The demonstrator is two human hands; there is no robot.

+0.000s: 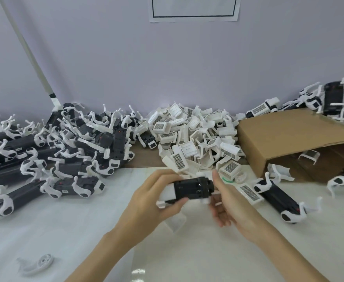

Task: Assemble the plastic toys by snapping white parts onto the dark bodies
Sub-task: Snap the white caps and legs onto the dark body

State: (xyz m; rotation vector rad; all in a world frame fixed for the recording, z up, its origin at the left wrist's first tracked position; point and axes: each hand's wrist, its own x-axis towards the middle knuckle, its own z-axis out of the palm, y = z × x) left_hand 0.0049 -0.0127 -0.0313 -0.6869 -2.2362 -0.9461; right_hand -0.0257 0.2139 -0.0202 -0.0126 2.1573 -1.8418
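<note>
A dark toy body (193, 189) with a white part along its underside is held over the white table (65, 231) at the centre. My left hand (154, 198) grips its left end, thumb below and fingers over the top. My right hand (226, 202) is at the body's right end, thumb up beside it; the fingers are blurred and curl under a small white piece there. A loose white part (176, 221) lies on the table just below the body.
A heap of white grille parts (195, 143) lies behind the hands. Several dark bodies with white legs (51, 151) pile up at the left. An open cardboard box (289, 139) lies at the right, with more toys (279, 198) beside it. A lone white piece (37, 263) lies front left.
</note>
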